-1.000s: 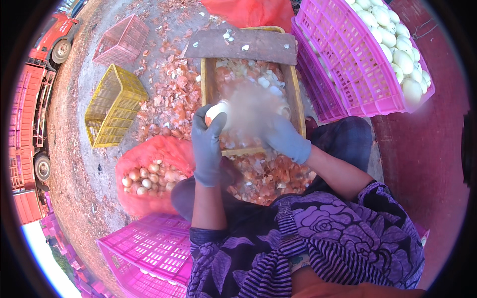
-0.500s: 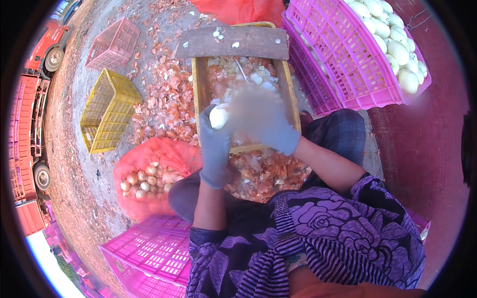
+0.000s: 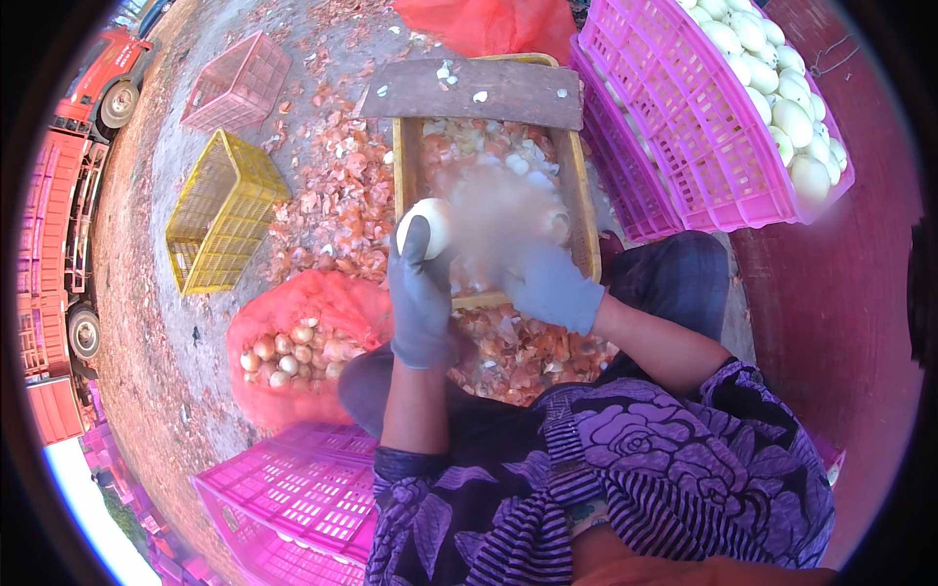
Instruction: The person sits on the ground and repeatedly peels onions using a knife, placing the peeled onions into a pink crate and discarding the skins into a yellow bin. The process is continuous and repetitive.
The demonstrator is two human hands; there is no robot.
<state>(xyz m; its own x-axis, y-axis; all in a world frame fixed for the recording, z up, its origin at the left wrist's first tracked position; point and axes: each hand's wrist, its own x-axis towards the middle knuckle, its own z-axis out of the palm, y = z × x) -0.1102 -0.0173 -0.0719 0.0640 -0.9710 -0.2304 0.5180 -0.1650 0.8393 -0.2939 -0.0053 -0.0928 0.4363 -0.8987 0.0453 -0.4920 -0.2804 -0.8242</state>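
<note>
A peeled white onion [image 3: 426, 225] sits in my gloved left hand [image 3: 420, 293], the thumb pressed along its side. Close by on its right is my gloved right hand [image 3: 555, 285]. A hazy smear covers that hand's fingers, so whether they hold anything is hidden. Both hands are over a yellow crate [image 3: 593, 230] with onion skins and pale onion scraps in it. Across the crate's far part lies a worn wooden board [image 3: 469, 93] with a few white bits on it.
A red mesh bag [image 3: 249, 337] of unpeeled onions lies at the left. Beyond it stand a yellow basket [image 3: 223, 220] and a pink basket [image 3: 239, 83]. Stacked magenta crates [image 3: 684, 107] of peeled onions rise at the far right. Another magenta crate [image 3: 293, 488] is nearer left.
My left hand has raised and turned the onion, so more of it shows. The right hand has shifted slightly right and down. A thin shaft seen above it earlier no longer shows.
</note>
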